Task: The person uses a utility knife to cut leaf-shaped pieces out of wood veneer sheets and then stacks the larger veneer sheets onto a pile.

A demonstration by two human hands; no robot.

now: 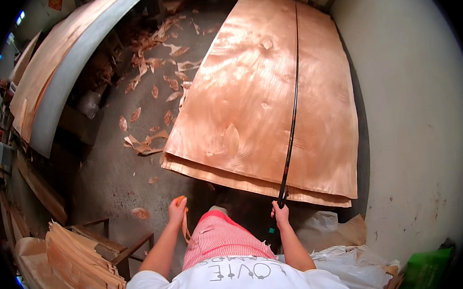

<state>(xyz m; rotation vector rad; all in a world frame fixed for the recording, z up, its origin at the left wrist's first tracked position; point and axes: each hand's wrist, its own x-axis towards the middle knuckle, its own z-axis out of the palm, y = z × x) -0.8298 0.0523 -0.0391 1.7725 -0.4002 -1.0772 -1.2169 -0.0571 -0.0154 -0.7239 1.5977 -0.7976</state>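
Head view: right hand [281, 211] clenched on long black strip [292, 114] across veneer sheets [250, 101], left hand [177, 208] seemingly pinching orange scrap [180, 199].

Concrete floor [111, 178]: veneer sheet stack [250, 101], scattered veneer scraps [146, 141].

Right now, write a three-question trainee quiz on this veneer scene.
1. True or false: the right hand grips the near end of the long dark strip lying across the veneer stack.
2. The left hand holds: A) a small orange piece B) a hammer C) nothing.
3. Fill in: the veneer scraps lie on the ___ left of the stack.

Key: 1 true; 2 A; 3 floor.
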